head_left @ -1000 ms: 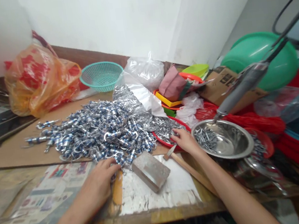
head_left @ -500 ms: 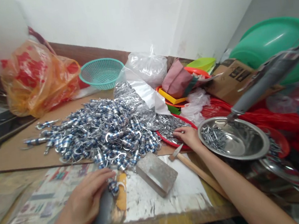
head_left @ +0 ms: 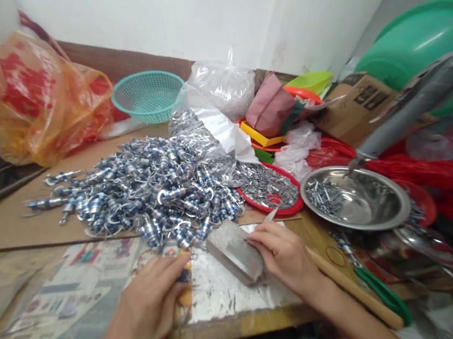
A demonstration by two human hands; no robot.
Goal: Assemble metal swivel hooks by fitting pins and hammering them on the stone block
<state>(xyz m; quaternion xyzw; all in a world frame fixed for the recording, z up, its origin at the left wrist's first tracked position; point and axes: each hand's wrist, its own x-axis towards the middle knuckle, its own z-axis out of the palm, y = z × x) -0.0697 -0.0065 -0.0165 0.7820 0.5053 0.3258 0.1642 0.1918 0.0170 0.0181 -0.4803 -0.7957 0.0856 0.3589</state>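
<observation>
My left hand (head_left: 153, 291) is closed by the front of the worktable around a blue-and-silver metal hook (head_left: 185, 275), mostly hidden by the fingers. A grey metal block (head_left: 234, 252) lies on a worn white sheet between my hands. At the block's right edge, my right hand (head_left: 282, 253) pinches a small metal piece that barely shows at the fingertips. Under and beside that hand lies a hammer (head_left: 354, 288) with a wooden handle. Beyond the block spreads a heap of blue-and-silver metal hooks (head_left: 150, 190). A red tray (head_left: 300, 204) holds many small flat metal pieces.
A steel bowl (head_left: 381, 216) with metal pins stands at the right, with a grey-handled tool (head_left: 405, 114) leaning over it. Green-handled pliers (head_left: 384, 293) lie near the hammer. Behind are a turquoise basket (head_left: 149, 99), an orange plastic bag (head_left: 45, 104) and a cardboard box (head_left: 357, 109).
My right hand has come from the red tray to the metal block, bringing a small piece. My left hand has shifted slightly right, covering more of the hook. The view has tilted down a little.
</observation>
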